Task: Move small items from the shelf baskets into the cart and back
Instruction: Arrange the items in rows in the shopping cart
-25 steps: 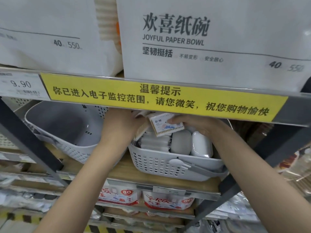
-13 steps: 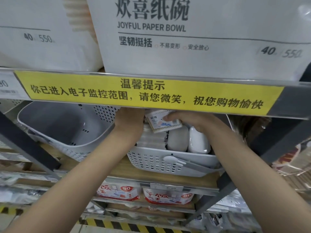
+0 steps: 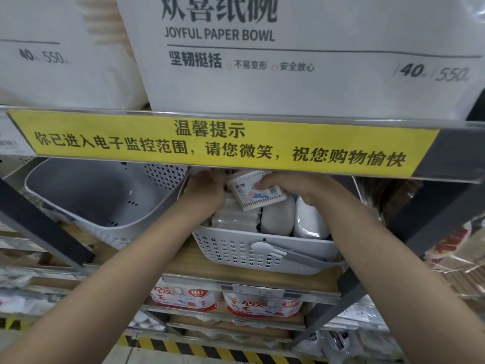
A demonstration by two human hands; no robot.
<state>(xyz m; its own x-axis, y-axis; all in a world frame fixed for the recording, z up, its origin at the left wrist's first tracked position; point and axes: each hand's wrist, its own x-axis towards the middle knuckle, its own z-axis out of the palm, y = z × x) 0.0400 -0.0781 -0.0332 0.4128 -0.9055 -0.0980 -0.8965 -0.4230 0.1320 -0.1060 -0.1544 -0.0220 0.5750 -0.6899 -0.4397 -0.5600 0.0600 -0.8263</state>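
Right hand (image 3: 294,186): pinches the cotton swab box (image 3: 256,190) above the white basket (image 3: 259,252).
Left hand (image 3: 206,189): reaches inside the basket beside the box, grip hidden.

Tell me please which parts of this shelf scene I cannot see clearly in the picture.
- Left hand, head view: its fingertips are hidden behind the yellow sign strip, so its grip is unclear.
- Filled basket: its rear part lies behind both hands and the cotton swab box.
- Price tag: cut off by the left edge, blurred.
- Cart: outside the view.
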